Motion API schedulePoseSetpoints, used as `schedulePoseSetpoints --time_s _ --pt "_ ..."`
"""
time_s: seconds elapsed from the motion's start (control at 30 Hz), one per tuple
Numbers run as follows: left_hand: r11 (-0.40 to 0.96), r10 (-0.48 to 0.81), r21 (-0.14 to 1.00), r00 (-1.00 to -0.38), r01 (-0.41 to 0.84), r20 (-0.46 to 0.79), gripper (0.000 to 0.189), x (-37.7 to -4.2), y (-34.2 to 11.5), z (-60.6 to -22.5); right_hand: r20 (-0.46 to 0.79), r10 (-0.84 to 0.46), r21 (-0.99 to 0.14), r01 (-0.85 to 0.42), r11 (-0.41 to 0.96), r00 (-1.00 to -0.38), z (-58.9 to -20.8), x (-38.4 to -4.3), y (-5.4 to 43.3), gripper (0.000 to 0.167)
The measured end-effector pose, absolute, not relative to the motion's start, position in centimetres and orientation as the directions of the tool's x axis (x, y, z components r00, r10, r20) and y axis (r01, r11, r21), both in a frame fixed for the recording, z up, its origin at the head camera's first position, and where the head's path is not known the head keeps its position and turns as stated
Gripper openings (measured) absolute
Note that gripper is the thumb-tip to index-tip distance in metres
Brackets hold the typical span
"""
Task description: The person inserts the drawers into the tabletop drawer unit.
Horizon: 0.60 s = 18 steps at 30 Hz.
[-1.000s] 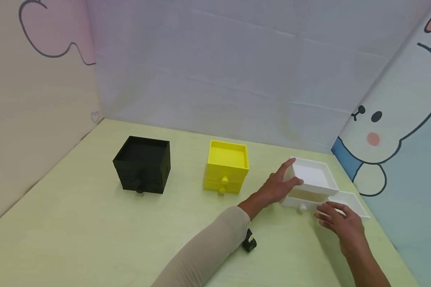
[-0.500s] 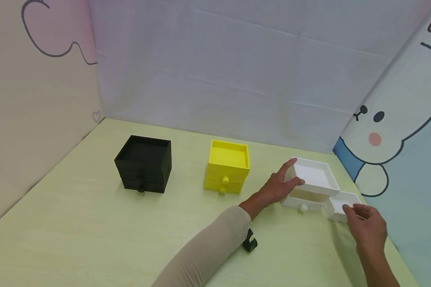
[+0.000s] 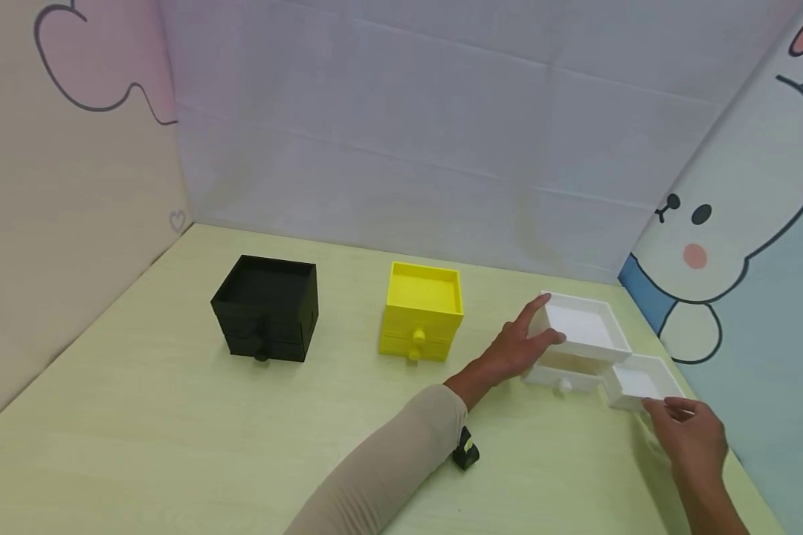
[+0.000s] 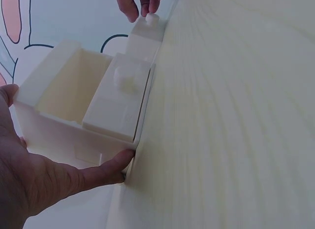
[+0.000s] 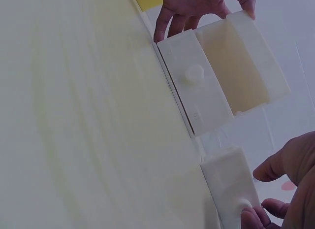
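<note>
A white mini drawer cabinet [image 3: 585, 321] stands at the right of the table, its upper slot hollow and its knobbed lower drawer [image 4: 118, 103] pushed in. My left hand [image 3: 512, 349] grips the cabinet's left side, thumb and fingers spread between its top and base, as the left wrist view shows. Right of the cabinet sits a loose white drawer [image 3: 632, 383], open side up, with its round knob [image 5: 242, 204] facing me. My right hand [image 3: 694, 440] holds this drawer at its front, fingertips at the knob and thumb close to the upper rim.
To the left of the white cabinet stand a yellow drawer cabinet [image 3: 423, 310] and, farther left, a black one [image 3: 265, 308]. A small black item [image 3: 465, 451] with a yellow spot shows beside my left sleeve. Cloth walls border the table [image 3: 194, 446].
My right hand has shifted right and slightly toward me. The loose drawer, largely behind the hand before, now shows its open inside beside the cabinet. The left hand stays on the cabinet.
</note>
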State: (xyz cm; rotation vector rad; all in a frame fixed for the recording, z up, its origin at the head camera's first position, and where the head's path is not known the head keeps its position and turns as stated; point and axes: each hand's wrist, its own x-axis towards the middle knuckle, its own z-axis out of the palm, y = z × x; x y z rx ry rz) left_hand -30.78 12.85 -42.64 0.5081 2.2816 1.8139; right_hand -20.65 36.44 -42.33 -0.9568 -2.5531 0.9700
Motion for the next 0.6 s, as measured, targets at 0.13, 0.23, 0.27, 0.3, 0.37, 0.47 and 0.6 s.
schedulePoseSetpoints --time_s 0.13,0.23,0.27,0.3,0.37,0.47,0.6 --pt "0.198 0.374 0.969 -0.925 0.150 0.067 0.064 -30.8 12.9 -42.7 -0.019 0.654 -0.655 0.504 0.564 -0.756 -42.6 -20.6 36.9 0.049" --pt "0.199 0.377 0.968 -0.924 0.151 0.067 0.064 -30.7 12.9 -42.6 -0.077 0.640 -0.686 0.507 0.522 -0.764 -42.8 -20.6 37.1 0.050" --pt "0.200 0.378 0.968 -0.923 0.152 0.067 0.064 -30.7 12.9 -42.6 -0.093 0.634 -0.698 0.505 0.509 -0.768 -42.9 -20.5 37.2 0.050" --pt "0.202 0.378 0.967 -0.924 0.152 0.066 0.065 -30.7 12.9 -42.6 -0.102 0.627 -0.713 0.497 0.495 -0.772 -43.0 -20.5 37.2 0.049" --pt "0.207 0.375 0.967 -0.925 0.150 0.064 0.065 -30.7 12.9 -42.5 -0.116 0.615 -0.740 0.481 0.471 -0.780 -43.3 -20.5 37.4 0.049" --pt "0.212 0.370 0.966 -0.927 0.147 0.060 0.064 -30.6 12.8 -42.4 -0.123 0.612 -0.757 0.473 0.450 -0.781 -43.7 -20.7 37.6 0.049" --pt "0.210 0.372 0.967 -0.926 0.147 0.060 0.065 -30.6 12.8 -42.4 -0.159 0.624 -0.776 0.488 0.400 -0.765 -44.0 -20.9 38.0 0.051"
